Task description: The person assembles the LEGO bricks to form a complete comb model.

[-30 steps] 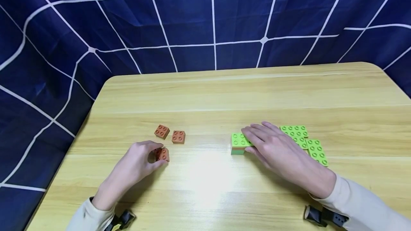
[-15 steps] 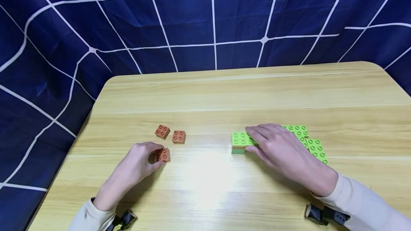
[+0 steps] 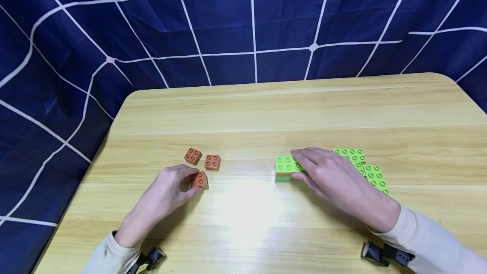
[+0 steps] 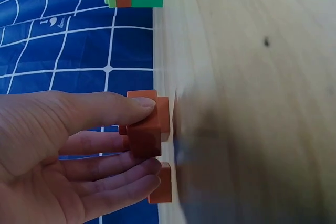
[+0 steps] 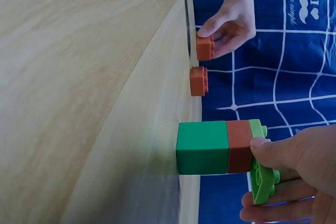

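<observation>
Brick (image 3: 200, 180): pinched by left hand (image 3: 163, 191), near two other bricks (image 3: 212, 162).
Stack (image 5: 220, 148): right hand (image 3: 331, 176) holds lime piece (image 3: 287, 165) on top.

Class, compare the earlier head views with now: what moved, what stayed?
The left hand has turned its orange brick and shifted it slightly right and forward; it looks slightly lifted. The right hand drew its fingers back a little on the stack. Neither let go. The stack, other two orange bricks and green bricks stayed put.
</observation>
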Action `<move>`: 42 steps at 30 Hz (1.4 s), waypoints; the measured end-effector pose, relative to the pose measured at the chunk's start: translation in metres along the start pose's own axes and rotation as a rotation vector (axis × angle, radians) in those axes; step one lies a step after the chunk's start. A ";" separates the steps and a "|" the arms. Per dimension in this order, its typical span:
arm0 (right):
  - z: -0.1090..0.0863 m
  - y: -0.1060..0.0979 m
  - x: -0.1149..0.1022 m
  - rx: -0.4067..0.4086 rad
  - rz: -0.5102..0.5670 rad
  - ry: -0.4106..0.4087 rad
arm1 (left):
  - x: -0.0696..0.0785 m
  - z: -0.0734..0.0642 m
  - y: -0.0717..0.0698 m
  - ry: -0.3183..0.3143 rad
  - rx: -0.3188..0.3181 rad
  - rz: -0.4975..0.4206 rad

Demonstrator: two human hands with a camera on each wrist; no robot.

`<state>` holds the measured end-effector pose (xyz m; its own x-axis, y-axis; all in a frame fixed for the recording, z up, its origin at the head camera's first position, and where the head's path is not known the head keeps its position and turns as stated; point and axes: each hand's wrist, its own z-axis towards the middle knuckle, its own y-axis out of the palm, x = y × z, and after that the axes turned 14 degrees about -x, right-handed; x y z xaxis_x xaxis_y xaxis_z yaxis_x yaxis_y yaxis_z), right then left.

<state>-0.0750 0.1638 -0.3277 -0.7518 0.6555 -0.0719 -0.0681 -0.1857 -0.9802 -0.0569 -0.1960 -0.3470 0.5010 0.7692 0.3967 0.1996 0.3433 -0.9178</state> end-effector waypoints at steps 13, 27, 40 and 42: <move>0.000 0.000 -0.001 -0.028 0.002 0.003 | 0.017 0.015 -0.007 0.055 -0.001 0.021; 0.000 -0.001 -0.001 -0.038 -0.006 0.005 | 0.041 0.039 -0.011 0.138 -0.044 0.035; 0.000 -0.001 -0.002 -0.024 -0.012 0.016 | 0.055 0.050 -0.016 0.156 -0.080 0.052; -0.001 -0.001 -0.002 -0.016 -0.015 0.013 | 0.057 0.052 -0.016 0.169 -0.083 0.054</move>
<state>-0.0728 0.1631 -0.3267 -0.7422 0.6675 -0.0594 -0.0685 -0.1637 -0.9841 -0.0757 -0.1296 -0.3085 0.6460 0.6812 0.3445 0.2337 0.2532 -0.9388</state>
